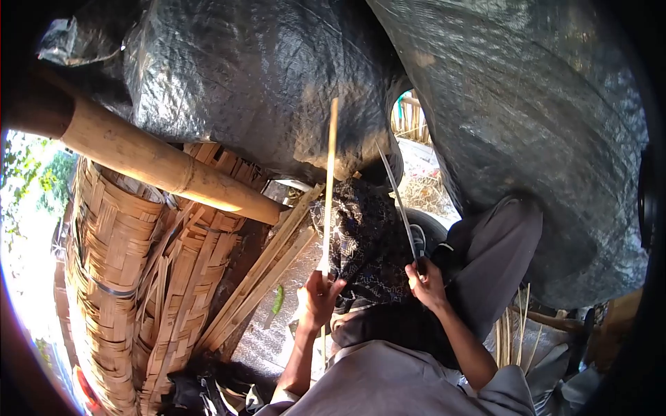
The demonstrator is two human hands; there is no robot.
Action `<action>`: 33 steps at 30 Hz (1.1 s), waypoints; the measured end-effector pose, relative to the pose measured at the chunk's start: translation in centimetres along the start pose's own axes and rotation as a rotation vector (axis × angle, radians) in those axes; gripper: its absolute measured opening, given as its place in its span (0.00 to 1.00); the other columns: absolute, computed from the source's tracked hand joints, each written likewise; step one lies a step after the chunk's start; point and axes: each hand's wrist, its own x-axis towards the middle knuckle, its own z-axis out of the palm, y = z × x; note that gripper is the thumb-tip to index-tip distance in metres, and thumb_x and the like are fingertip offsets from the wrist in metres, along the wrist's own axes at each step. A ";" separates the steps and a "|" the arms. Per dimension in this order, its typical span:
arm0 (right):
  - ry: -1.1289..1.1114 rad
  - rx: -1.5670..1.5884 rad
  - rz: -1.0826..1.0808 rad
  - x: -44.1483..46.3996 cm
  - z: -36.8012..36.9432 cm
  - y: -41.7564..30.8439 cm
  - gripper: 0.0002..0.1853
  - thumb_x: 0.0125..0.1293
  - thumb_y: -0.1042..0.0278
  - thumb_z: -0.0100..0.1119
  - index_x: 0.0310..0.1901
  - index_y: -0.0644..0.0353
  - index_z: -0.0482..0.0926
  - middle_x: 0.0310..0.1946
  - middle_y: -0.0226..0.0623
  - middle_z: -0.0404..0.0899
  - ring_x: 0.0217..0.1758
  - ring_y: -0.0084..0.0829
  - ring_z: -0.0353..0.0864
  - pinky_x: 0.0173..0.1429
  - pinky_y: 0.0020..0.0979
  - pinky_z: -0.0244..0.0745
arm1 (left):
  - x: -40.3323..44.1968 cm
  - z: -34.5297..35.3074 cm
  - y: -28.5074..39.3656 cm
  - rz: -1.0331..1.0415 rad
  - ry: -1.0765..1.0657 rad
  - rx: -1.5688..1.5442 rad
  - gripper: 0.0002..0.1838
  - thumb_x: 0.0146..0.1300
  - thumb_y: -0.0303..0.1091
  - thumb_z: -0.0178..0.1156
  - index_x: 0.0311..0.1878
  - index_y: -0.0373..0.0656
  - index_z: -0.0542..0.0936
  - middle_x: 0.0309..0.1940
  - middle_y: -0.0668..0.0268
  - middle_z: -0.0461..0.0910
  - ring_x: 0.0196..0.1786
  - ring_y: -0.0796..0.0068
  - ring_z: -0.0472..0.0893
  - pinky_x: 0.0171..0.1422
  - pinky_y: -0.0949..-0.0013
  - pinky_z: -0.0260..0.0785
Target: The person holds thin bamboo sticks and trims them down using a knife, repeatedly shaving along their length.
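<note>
My left hand (318, 299) is closed around a long, narrow bamboo strip (330, 180), which stands nearly upright in front of me and runs on below the hand. In my right hand (427, 286) is a knife (398, 197) with a long, thin blade. The blade points up and away, leaning left, and its handle is mostly hidden by my fingers. Strip and blade are apart. Between the two hands lies a dark patterned cloth (368, 249) over my legs.
Woven bamboo rolls (111, 277) stand at the left beneath a thick bamboo pole (166, 173). Split bamboo slats (260, 284) lean beside my left arm. Black plastic sheeting (250, 83) hangs ahead and at the right. Thin strips (517, 333) stand near my right elbow.
</note>
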 end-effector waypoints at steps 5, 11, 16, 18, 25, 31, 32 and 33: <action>-0.082 0.011 -0.075 0.0 0.3 0.3 0.14 0.67 0.58 0.52 0.30 0.60 0.67 0.12 0.27 0.63 0.10 0.18 0.63 0.14 0.22 0.58 | 2.7 2.5 -0.2 -0.041 0.022 -0.179 0.15 0.62 0.37 0.57 0.25 0.37 0.72 0.12 0.72 0.59 0.18 0.84 0.56 0.21 0.71 0.48; -0.085 0.122 0.020 -0.9 -0.5 -1.7 0.19 0.70 0.53 0.44 0.28 0.62 0.68 0.10 0.28 0.63 0.08 0.18 0.63 0.12 0.22 0.56 | 3.9 1.8 0.5 -0.199 -0.096 -0.522 0.13 0.64 0.38 0.56 0.29 0.39 0.73 0.14 0.78 0.59 0.17 0.88 0.56 0.20 0.77 0.48; -0.177 0.101 -0.010 -0.8 -2.0 -4.4 0.19 0.72 0.52 0.36 0.33 0.60 0.64 0.11 0.30 0.62 0.10 0.18 0.62 0.14 0.20 0.56 | 4.1 2.2 1.7 -0.300 -0.246 -1.039 0.07 0.65 0.36 0.55 0.38 0.43 0.73 0.18 0.76 0.61 0.18 0.87 0.58 0.21 0.80 0.52; -0.158 0.062 -0.001 -0.3 -3.3 -5.5 0.21 0.70 0.52 0.43 0.33 0.65 0.68 0.10 0.32 0.64 0.11 0.23 0.68 0.16 0.26 0.62 | 4.4 2.8 1.2 -0.337 -0.275 -1.157 0.05 0.65 0.35 0.54 0.37 0.44 0.73 0.20 0.73 0.64 0.19 0.85 0.60 0.22 0.80 0.53; -0.125 -0.960 -0.646 4.0 -5.3 -11.6 0.20 0.56 0.47 0.60 0.35 0.56 0.75 0.14 0.34 0.75 0.17 0.39 0.77 0.26 0.37 0.70 | 4.4 4.0 3.3 -0.470 -0.470 -1.215 0.11 0.65 0.34 0.55 0.45 0.37 0.77 0.20 0.74 0.65 0.20 0.86 0.59 0.22 0.80 0.49; -0.244 -1.158 -1.068 8.7 -4.7 -16.0 0.27 0.52 0.35 0.57 0.35 0.55 0.78 0.08 0.31 0.71 0.12 0.35 0.76 0.19 0.34 0.70 | 5.2 3.6 6.5 -0.418 -0.413 -1.301 0.04 0.62 0.30 0.55 0.39 0.43 0.71 0.23 0.73 0.65 0.21 0.86 0.58 0.22 0.80 0.48; -0.252 -1.151 -1.106 9.4 -4.6 -16.3 0.28 0.52 0.33 0.56 0.34 0.55 0.78 0.08 0.30 0.71 0.12 0.34 0.75 0.19 0.33 0.70 | 5.1 3.3 6.9 -0.414 -0.388 -1.305 0.05 0.62 0.30 0.55 0.39 0.43 0.71 0.23 0.73 0.65 0.21 0.86 0.58 0.22 0.80 0.48; -0.239 -1.142 -1.123 9.9 -4.4 -16.8 0.28 0.52 0.33 0.56 0.34 0.55 0.78 0.08 0.30 0.71 0.12 0.34 0.75 0.19 0.33 0.70 | 5.0 3.0 7.4 -0.431 -0.361 -1.302 0.04 0.62 0.31 0.55 0.39 0.44 0.71 0.23 0.73 0.65 0.21 0.86 0.57 0.21 0.81 0.48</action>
